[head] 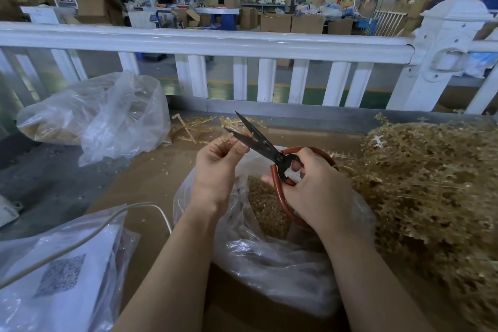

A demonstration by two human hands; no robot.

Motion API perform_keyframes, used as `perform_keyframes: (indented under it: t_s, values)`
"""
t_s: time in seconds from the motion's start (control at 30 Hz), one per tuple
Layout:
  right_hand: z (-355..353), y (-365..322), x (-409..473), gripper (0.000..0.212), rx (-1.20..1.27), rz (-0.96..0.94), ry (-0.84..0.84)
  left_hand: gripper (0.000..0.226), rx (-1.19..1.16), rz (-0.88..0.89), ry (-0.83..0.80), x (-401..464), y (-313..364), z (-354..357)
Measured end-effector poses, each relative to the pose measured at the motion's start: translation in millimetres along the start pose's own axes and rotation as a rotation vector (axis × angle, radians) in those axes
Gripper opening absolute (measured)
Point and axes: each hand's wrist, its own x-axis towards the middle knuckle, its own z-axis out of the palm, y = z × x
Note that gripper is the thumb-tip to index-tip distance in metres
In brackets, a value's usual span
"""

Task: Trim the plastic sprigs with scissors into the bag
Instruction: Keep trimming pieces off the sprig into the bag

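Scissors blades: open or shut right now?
Open. The two dark blades of the scissors spread in a V around the sprig pinched in the left hand; the right hand grips the red handles.

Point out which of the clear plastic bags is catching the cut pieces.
The open bag directly under both hands, holding tan trimmings; the other two lie off to the left.

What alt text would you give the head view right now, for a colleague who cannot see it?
A person's right hand holds red-handled scissors, blades open around a tan plastic sprig pinched in the left hand, above an open clear bag of trimmings. A heap of untrimmed sprigs lies at right, and another clear bag sits at left before a white fence.
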Motion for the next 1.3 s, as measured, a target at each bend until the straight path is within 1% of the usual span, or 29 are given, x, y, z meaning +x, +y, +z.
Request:
perform_keyframes:
  t_s: [0.17,0.4,0.67,0.83,0.97,1.1,1.23,1.3]
  values:
    - [0.8,0.7,-1.2,0.055,0.024,-0.003,0.016,0.016,-0.023,0.006,0.007,-0.2,-0.3,0.1]
    - [0.2,-1.2,-2.0,0.063,0.035,0.000,0.017,0.017,-0.017,0.004,0.009,0.8,-1.4,-2.2]
    - [-0.3,-0.5,-0.9,0.055,0.006,0.001,-0.009,0.017,0.001,-0.011,0.013,1.5,-1.7,-1.8]
    - [-2.0,-0.8,-1.2,0.055,0.009,-0.007,-0.020,0.016,0.026,-0.025,0.024,3.0,-2.5,-2.3]
    - [-2.6,-0.8,-0.5,0.058,0.019,-0.013,-0.042,0.018,0.047,-0.028,0.023,2.7,-2.8,-2.6]
    - [-1.4,0.5,0.7,0.063,0.010,-0.020,-0.042,0.014,0.071,-0.042,-0.003,2.2,-3.5,-3.7]
    - [-2.0,1.9,0.0,0.061,0.014,-0.012,-0.027,0.013,0.088,-0.044,0.017,2.7,-2.8,-3.9]
    - [-2.1,2.3,-0.7,0.061,0.008,-0.012,-0.028,0.009,0.104,-0.033,0.017,3.2,-2.6,-4.4]
